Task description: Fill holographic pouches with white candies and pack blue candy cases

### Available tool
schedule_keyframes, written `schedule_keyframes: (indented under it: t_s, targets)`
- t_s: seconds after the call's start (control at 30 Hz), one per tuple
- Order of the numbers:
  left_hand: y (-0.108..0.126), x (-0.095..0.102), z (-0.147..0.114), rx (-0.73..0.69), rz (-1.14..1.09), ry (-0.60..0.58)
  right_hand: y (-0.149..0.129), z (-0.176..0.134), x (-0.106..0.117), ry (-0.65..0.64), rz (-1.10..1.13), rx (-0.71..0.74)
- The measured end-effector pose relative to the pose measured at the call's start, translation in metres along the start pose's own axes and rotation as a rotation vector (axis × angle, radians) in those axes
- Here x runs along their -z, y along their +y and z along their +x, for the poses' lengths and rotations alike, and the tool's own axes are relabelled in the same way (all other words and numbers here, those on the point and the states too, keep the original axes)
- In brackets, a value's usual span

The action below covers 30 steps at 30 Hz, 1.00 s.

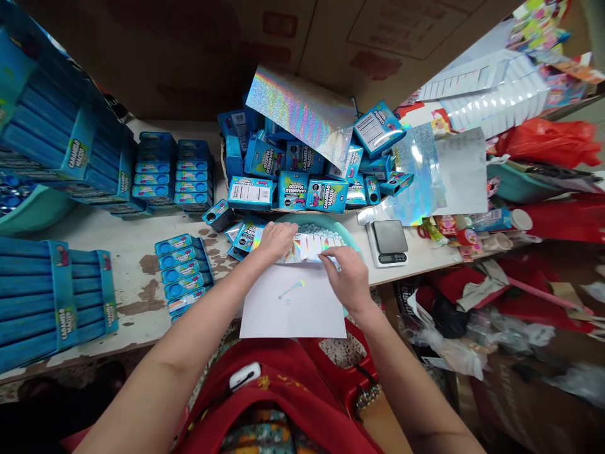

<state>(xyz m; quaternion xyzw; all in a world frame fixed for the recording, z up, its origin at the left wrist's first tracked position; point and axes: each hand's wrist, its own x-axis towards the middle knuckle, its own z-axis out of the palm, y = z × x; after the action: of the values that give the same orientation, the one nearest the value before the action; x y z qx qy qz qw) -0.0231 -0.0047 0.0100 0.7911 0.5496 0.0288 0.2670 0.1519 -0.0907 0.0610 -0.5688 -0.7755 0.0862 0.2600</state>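
Observation:
A white sheet (293, 309) with a shiny holographic strip (309, 247) along its far edge lies in front of me. The strip is cut into narrow tabs. At its left end my left hand (278, 239) is closed on the sheet, knuckles up. My right hand (347, 274) pinches at the strip's lower right edge; whether a tab has come loose between the fingertips is too small to tell. Behind the sheet is a turquoise basin (348, 234), partly covered, with small pale blue pieces (312, 228) in it.
Blue candy boxes (286, 189) fill an open carton at the back, a holographic sheet (302, 113) on top. Stacked boxes (184, 271) and blue display packs (51, 302) stand left. A small scale (388, 243) sits right, near more shiny sheets (418, 170). A brown cardboard box (227, 57) overhangs.

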Motion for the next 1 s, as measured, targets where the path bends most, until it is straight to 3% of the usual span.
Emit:
schedule_keyframes:
  t_s: [0.07,0.17,0.27,0.37,0.47,0.6,0.7,0.83,1.0]
  targets:
    - [0.004,0.004,-0.008,-0.033,-0.075,0.103,-0.009,0.003,0.021,-0.018,0.052,-0.046]
    - [0.013,0.023,-0.037,-0.152,-0.449,0.21,-0.026,0.007,0.041,-0.045,0.103,-0.077]
    - [0.019,0.041,-0.078,-0.279,-0.781,0.117,-0.047,0.01,0.048,-0.089,0.184,-0.075]
    - [0.013,0.046,-0.121,-0.173,-0.902,0.038,-0.073,0.009,0.038,-0.13,0.285,-0.116]
    - [-0.014,0.039,-0.166,0.02,-0.903,0.069,-0.102,0.0,0.0,-0.181,0.433,-0.202]
    - [-0.075,0.025,-0.23,0.283,-0.82,0.176,-0.15,-0.018,-0.086,-0.279,0.606,-0.286]
    - [-0.125,0.016,-0.261,0.412,-0.76,0.237,-0.183,-0.025,-0.149,-0.246,0.568,-0.24]
    - [-0.174,0.002,-0.268,0.416,-0.653,0.28,-0.21,-0.025,-0.202,-0.199,0.44,-0.232]
    - [-0.199,-0.019,-0.26,0.481,-0.706,0.281,-0.213,-0.028,-0.224,-0.167,0.399,-0.266]
